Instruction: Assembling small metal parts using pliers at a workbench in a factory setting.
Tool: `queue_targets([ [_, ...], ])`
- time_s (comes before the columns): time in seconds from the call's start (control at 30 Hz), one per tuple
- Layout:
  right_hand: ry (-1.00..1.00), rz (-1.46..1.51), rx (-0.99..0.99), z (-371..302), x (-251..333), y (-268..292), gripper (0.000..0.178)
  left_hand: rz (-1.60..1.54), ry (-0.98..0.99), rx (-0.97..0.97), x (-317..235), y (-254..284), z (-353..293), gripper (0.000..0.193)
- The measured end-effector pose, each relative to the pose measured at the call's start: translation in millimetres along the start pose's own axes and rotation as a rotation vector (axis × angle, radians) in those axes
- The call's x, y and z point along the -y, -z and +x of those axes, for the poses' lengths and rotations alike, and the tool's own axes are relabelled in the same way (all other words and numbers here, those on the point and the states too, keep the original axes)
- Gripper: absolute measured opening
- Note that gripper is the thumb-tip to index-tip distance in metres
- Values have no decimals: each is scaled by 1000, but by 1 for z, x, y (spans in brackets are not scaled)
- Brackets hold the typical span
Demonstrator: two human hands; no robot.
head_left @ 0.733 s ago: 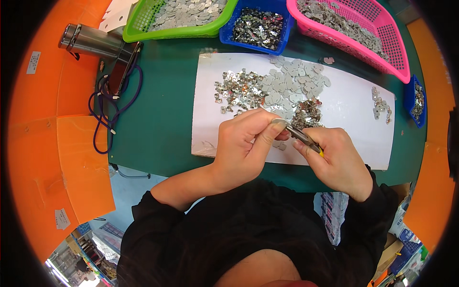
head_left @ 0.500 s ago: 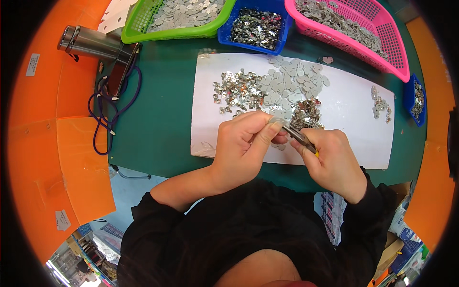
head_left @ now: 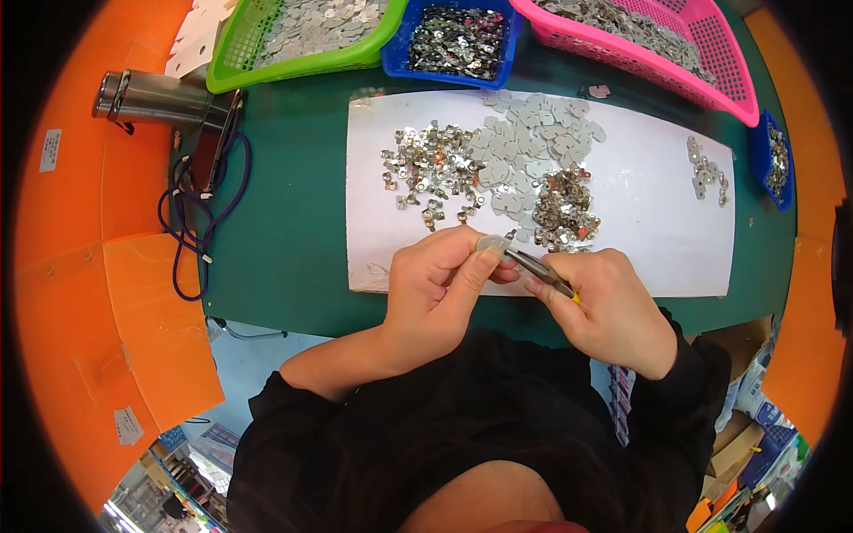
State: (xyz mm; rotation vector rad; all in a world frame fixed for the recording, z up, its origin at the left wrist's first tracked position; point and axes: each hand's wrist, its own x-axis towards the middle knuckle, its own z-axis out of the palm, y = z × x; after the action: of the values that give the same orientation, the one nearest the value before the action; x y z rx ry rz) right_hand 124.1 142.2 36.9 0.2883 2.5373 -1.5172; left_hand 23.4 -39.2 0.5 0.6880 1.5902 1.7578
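Head view: I see left hand pinching grey flat piece; right hand gripping pliers, long axis slanting forward-left toward piece; contact I cannot tell.

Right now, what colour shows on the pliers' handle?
Yellow: the visible bit of handle by the right hand; best in the head view.

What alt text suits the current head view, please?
A person's left hand pinches a small flat grey piece; the right hand holds metal pliers close to it. Beneath, a white rectangular board bears small grey and shiny metal parts; behind stand green, blue and pink plastic containers.
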Motion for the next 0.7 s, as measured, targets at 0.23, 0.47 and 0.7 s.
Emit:
queue_targets([
  [0.23, 268, -401, -220, -6, -16, -12, 14, 202, -45, -18, 3, 28, -9, 24],
  [0.47, 302, 158, -820, -40, -89, 11, 11, -88, -16, -222, 8, 53, -2, 31],
  [0.7, -100, -152, -673, -43, -76, -5, 40, -124, -9, -167, 4, 40, 4, 30],
])
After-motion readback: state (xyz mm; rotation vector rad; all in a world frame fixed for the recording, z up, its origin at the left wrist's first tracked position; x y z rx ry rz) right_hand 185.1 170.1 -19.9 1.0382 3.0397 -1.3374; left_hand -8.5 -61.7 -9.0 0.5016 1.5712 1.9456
